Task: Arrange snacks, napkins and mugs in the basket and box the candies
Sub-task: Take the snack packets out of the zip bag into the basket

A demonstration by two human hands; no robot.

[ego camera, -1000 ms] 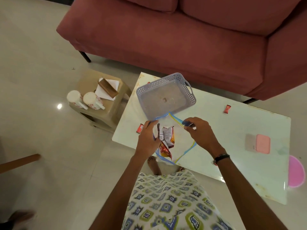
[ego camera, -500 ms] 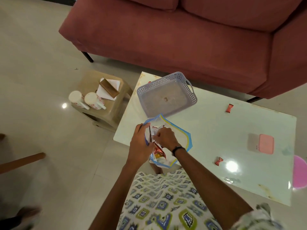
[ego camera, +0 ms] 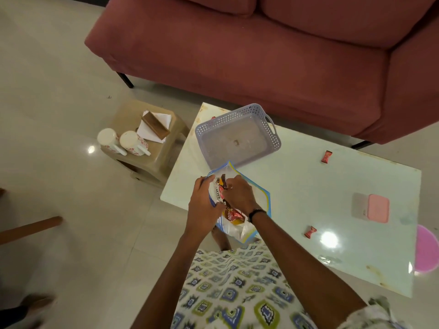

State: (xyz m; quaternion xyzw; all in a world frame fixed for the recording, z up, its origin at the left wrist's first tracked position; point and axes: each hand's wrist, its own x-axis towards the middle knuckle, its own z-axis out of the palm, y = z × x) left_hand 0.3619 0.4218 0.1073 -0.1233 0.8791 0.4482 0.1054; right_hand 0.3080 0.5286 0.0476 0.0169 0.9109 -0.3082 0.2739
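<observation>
Both hands are working at the centre of the frame, at the near edge of the pale table (ego camera: 308, 186). The left hand (ego camera: 202, 205) is closed on the left rim of a clear zip bag (ego camera: 260, 198) with blue and yellow edging, holding its mouth open. The right hand (ego camera: 238, 194) is down inside that mouth, fingers curled among the snack packets (ego camera: 231, 216); whether it has one pinched, I cannot tell. Just above the bag sits the grey perforated basket (ego camera: 237, 119), with nothing in it but a small speck on the bottom. Over at centre left, on the low tan stool (ego camera: 166, 150), two white mugs (ego camera: 121, 141) stand upside down side by side, with white napkins (ego camera: 159, 122) and a brown strip (ego camera: 155, 125) lying across them. Two red candies lie well apart on the table: one (ego camera: 326, 156) at upper right, one (ego camera: 310, 232) lower, near a bright glare. A pink box (ego camera: 377, 207) rests at far right.
</observation>
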